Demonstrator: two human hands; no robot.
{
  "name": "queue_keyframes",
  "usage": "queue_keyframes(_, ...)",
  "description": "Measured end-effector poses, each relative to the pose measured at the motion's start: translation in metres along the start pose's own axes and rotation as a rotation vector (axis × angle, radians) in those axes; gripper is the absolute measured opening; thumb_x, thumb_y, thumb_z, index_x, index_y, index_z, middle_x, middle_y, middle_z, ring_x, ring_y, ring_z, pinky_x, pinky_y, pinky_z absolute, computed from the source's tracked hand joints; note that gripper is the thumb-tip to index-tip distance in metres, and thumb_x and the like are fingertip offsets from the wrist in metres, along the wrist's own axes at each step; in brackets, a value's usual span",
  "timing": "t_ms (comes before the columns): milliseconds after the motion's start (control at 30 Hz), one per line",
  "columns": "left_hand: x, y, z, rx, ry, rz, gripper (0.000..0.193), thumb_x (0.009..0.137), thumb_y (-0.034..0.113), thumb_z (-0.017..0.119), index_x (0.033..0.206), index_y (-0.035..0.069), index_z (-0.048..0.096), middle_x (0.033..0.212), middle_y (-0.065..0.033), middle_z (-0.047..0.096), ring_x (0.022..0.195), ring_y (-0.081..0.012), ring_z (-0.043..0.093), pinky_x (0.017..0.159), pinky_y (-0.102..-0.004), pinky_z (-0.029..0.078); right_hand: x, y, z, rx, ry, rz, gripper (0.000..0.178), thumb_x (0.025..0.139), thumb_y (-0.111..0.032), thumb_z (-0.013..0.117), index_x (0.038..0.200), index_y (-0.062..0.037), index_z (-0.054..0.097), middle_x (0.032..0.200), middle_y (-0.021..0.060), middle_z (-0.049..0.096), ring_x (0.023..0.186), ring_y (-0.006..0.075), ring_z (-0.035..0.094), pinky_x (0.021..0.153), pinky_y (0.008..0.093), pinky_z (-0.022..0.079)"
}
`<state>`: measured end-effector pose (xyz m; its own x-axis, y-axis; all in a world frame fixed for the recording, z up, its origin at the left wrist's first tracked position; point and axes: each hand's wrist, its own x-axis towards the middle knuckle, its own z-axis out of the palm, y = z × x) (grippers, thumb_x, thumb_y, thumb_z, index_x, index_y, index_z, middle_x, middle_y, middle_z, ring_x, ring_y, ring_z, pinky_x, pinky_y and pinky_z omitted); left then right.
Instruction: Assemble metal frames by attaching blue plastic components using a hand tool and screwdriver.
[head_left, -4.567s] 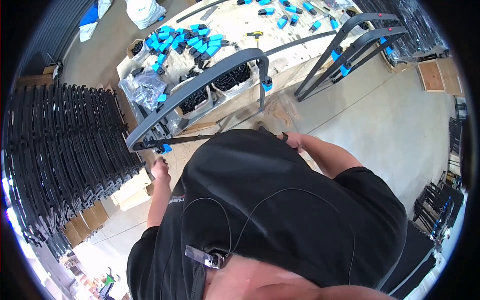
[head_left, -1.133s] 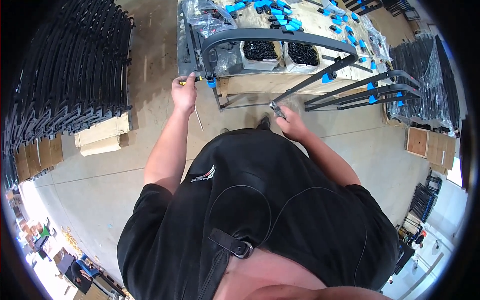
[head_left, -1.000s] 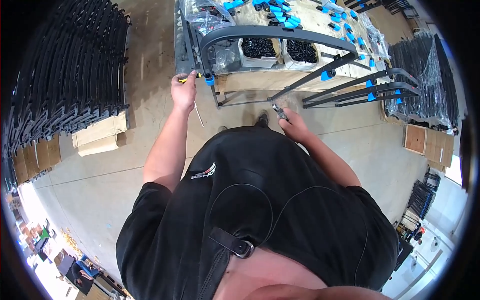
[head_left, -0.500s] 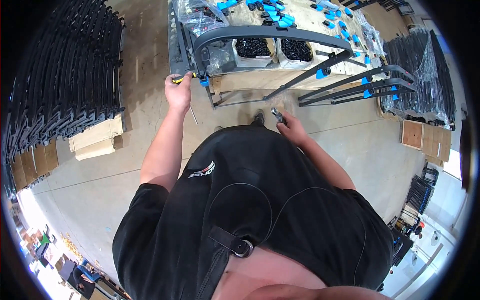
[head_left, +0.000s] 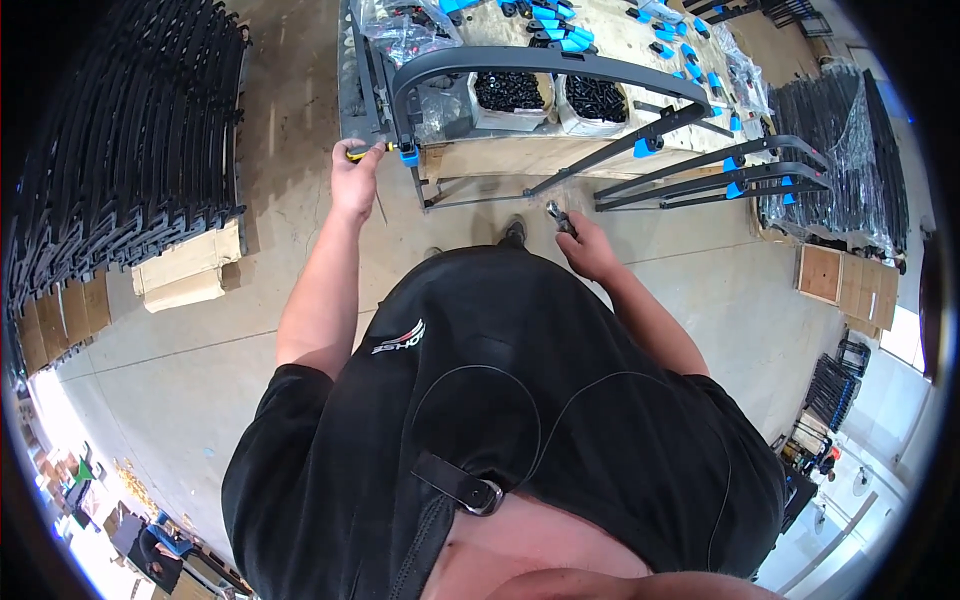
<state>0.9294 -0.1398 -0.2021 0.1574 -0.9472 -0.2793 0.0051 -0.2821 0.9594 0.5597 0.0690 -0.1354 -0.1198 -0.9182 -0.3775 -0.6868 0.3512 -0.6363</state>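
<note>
We see a long curved dark-grey frame [head_left: 545,62] arching across the front of the wooden workbench [head_left: 500,155], its long axis running left to right ahead of us, its left leg ending in a blue clip [head_left: 409,157]. Our left hand [head_left: 355,185] is the nearer one, closed around a yellow-handled screwdriver [head_left: 362,152] pointing right, its tip just beside that clip. Our right hand [head_left: 588,250] sits lower, well apart, fingers curled around a small metal tool [head_left: 558,215].

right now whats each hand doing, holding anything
Left hand: closed on a yellow-handled tool held against the grey curved frame.
Right hand: closed around a small metal tool.
</note>
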Motion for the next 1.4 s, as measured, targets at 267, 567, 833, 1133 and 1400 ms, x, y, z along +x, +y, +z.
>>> queue_keyframes(267,-0.011,0.035,0.003,-0.098,-0.195,-0.243,0.033,0.098,0.016,0.068,0.123,0.004,0.050,0.086,-0.0046,0.061,0.069,-0.0130,0.055,0.057,-0.0293,0.048,0.032,-0.021,0.004,0.137,-0.071,0.042,0.034,0.089,-0.022,0.065,0.115,-0.0004,0.059,0.091,0.0167,0.066,0.089,0.0290,0.068,0.079,0.0438,0.052)
queue_keyframes(567,-0.009,0.055,0.008,0.129,-0.144,-0.357,0.025,0.101,0.027,0.061,0.117,0.009,0.056,0.075,-0.0002,0.051,0.056,-0.0102,0.044,0.045,-0.0273,0.038,0.091,-0.084,0.042,0.327,-0.165,-0.222,0.036,0.085,-0.019,0.074,0.110,0.0017,0.059,0.091,0.0089,0.066,0.087,0.0190,0.064,0.076,0.0359,0.050)
queue_keyframes(833,-0.016,0.078,0.023,0.175,-0.170,-0.456,0.020,0.101,0.026,0.063,0.105,0.011,0.051,0.065,0.0058,0.039,0.047,-0.0055,0.032,0.042,-0.0248,0.026,0.164,-0.122,0.105,0.023,-0.216,-0.176,0.043,0.095,-0.023,0.053,0.126,0.0070,0.053,0.118,0.0317,0.065,0.111,0.0418,0.065,0.093,0.0465,0.052)
queue_keyframes(1133,-0.007,0.061,0.016,0.206,-0.126,-0.452,0.029,0.098,0.034,0.067,0.105,0.009,0.053,0.064,0.0037,0.043,0.047,-0.0072,0.036,0.040,-0.0250,0.029,0.148,-0.187,0.098,0.267,-0.494,0.045,0.034,0.098,-0.018,0.054,0.118,0.0089,0.052,0.098,0.0247,0.067,0.086,0.0389,0.071,0.076,0.0519,0.059)
queue_keyframes(1400,-0.011,0.051,0.018,0.309,-0.049,-0.379,0.036,0.095,0.040,0.071,0.103,0.006,0.060,0.067,-0.0019,0.055,0.050,-0.0110,0.047,0.041,-0.0288,0.036,0.167,-0.160,0.125,-0.172,-0.358,-0.135,0.034,0.096,-0.023,0.059,0.110,0.0084,0.057,0.086,0.0182,0.068,0.073,0.0294,0.070,0.064,0.0429,0.058)
